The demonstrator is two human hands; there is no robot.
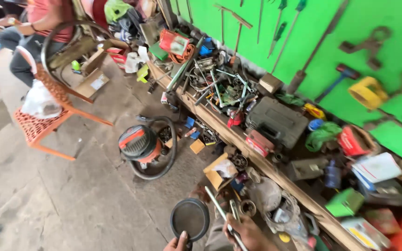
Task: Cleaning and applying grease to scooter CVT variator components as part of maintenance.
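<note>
At the bottom edge my left hand grips a round black pan-like disc by its near rim. Just to the right, my right hand is closed around a thin silver metal rod that points up and left, beside some other slim metal tools. Both hands hover over the concrete floor, close to the cluttered wooden workbench.
An orange and black shop vacuum with a looped hose stands on the floor. An orange plastic chair holds a white bag; a person sits beyond it at top left. A dark tool case lies on the bench. Tools hang on the green wall.
</note>
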